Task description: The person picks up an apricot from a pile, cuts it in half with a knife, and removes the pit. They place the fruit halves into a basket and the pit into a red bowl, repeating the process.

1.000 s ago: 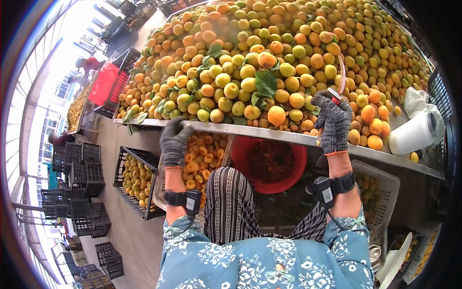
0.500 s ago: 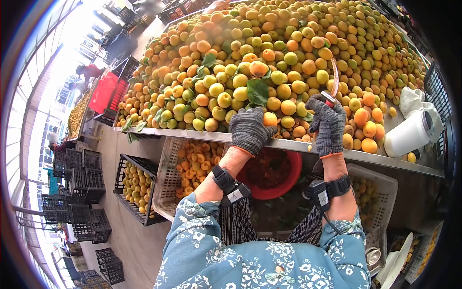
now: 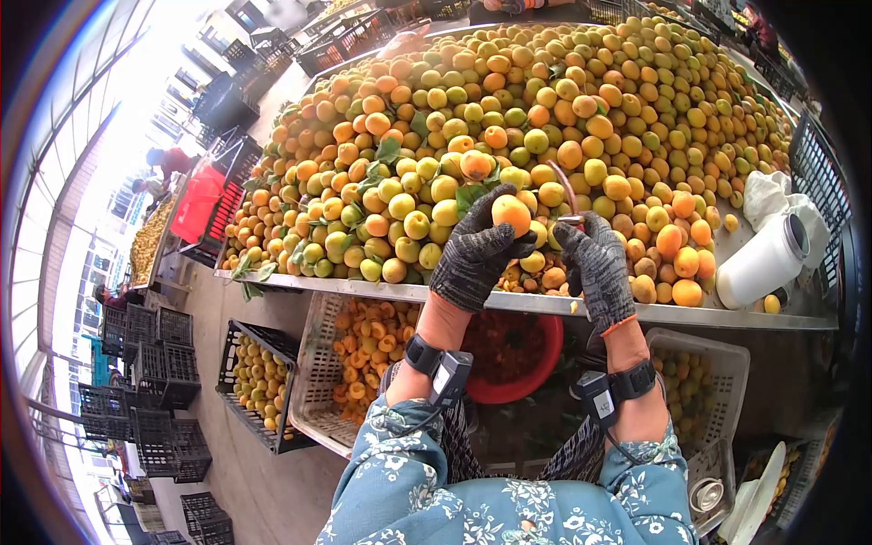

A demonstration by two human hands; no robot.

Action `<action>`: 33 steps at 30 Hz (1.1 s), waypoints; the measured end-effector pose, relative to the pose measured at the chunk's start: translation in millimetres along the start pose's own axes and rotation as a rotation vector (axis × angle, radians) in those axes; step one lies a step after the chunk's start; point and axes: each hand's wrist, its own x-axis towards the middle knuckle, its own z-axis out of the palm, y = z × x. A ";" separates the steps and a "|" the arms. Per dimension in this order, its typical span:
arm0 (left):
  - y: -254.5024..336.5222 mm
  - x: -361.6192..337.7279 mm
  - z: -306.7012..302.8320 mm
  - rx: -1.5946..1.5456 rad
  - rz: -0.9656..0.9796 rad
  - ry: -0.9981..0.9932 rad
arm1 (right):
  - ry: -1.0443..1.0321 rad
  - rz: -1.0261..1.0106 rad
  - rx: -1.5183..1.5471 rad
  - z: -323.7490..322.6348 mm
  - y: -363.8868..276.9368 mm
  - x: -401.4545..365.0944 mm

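Observation:
In the head view my left hand (image 3: 470, 262), in a dark grey knit glove, is closed around an orange apricot (image 3: 511, 214) just above the table's near edge. My right hand (image 3: 598, 272), gloved likewise, grips a curved knife (image 3: 565, 191) whose thin blade points up and away, to the right of the fruit. Blade and apricot look apart. Beyond both hands rises a large heap of apricots (image 3: 409, 195), green-yellow to orange, with some leaves among them. Below, a light crate holds split apricots (image 3: 363, 341), beside a red basin (image 3: 552, 359) with dark reddish contents.
A metal table edge (image 3: 381, 289) runs across in front of me. On its right lie a white container (image 3: 761, 259) and a white cloth (image 3: 767, 193). A black crate (image 3: 272, 427) of apricots stands on the floor at left, near stacked black crates (image 3: 163, 350). People work in the background.
My left hand has lifted the apricot off the pile's front and moved right with it. My right hand has brought the knife left and lower, nearer the fruit.

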 end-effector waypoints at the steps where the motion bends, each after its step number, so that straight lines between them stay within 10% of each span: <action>1: -0.1 0.2 -3.5 -0.004 0.002 0.002 | -0.008 -0.009 -0.009 0.2 3.6 1.5; 33: -2.4 -2.3 -34.9 0.183 0.112 0.104 | -0.126 0.111 0.216 24.4 7.0 -18.7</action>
